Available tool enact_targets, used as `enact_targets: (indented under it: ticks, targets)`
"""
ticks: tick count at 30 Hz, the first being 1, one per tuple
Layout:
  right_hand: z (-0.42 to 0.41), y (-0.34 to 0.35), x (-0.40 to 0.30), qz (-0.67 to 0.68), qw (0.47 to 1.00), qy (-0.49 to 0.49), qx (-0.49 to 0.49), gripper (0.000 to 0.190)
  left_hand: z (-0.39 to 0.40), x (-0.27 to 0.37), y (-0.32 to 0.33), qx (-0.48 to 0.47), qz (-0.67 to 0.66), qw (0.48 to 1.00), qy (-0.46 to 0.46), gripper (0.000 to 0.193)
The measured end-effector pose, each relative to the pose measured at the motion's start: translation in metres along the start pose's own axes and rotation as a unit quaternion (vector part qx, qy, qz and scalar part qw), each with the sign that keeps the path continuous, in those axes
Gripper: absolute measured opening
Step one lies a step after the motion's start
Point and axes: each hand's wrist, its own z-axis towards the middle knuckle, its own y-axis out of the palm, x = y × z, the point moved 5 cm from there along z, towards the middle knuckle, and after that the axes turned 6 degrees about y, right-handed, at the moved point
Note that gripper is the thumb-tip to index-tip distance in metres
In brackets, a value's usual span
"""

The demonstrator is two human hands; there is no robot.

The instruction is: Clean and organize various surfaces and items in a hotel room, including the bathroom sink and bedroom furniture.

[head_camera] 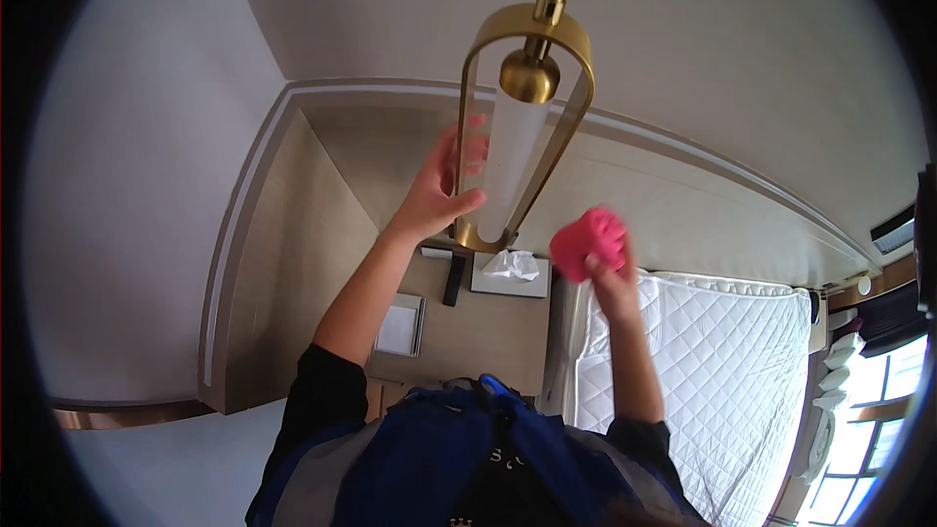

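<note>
A brass pendant lamp (528, 25) hangs from a brass rod, its looped frame around a white tube shade (512, 161). At the left side of the frame is my left hand (450, 183), thumb and fingers spread; part of it shows behind the brass loop, and whether it touches the lamp I cannot tell. My right hand (613, 282), to the right of the lamp's lower end, grips a folded pink cloth (585, 241). The cloth looks slightly blurred and is apart from the lamp.
Below is a desk (490, 344) with a tissue box (512, 285), a black remote control (454, 282) and a tray (401, 326) holding something white. A bed with a white quilted mattress (703, 359) stands at right, near windows (856, 446). A ceiling recess edge (245, 205) curves at left.
</note>
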Motion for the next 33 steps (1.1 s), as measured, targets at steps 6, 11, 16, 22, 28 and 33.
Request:
enact_targets:
  ticks: [6, 11, 16, 22, 28, 33]
  targets:
    - [0.057, 0.091, -0.18, -0.258, 0.87, -0.421, 0.014, 0.071, -0.006, -0.007, 0.005, 0.006, -0.015, 1.0, 0.013, 0.079]
    - [0.058, 0.154, -0.224, -0.404, 0.717, -0.568, -0.016, 0.049, -0.006, -0.008, 0.006, 0.013, 0.002, 0.999, 0.031, 0.071]
    - [0.06, 0.159, -0.207, -0.39, 0.73, -0.559, -0.047, 0.049, -0.006, -0.007, 0.007, 0.02, 0.013, 0.999, 0.03, 0.071]
    - [0.06, 0.134, -0.185, -0.328, 0.745, -0.58, -0.002, 0.043, -0.005, -0.008, 0.012, 0.026, 0.044, 0.999, 0.018, 0.072]
    - [0.051, 0.104, -0.13, -0.298, 0.762, -0.572, 0.052, 0.037, -0.006, -0.008, 0.007, 0.023, 0.071, 0.997, -0.002, 0.073]
    - [0.04, 0.08, -0.059, -0.27, 0.805, -0.526, 0.049, 0.039, -0.008, -0.02, 0.004, 0.029, 0.082, 0.996, -0.02, 0.077]
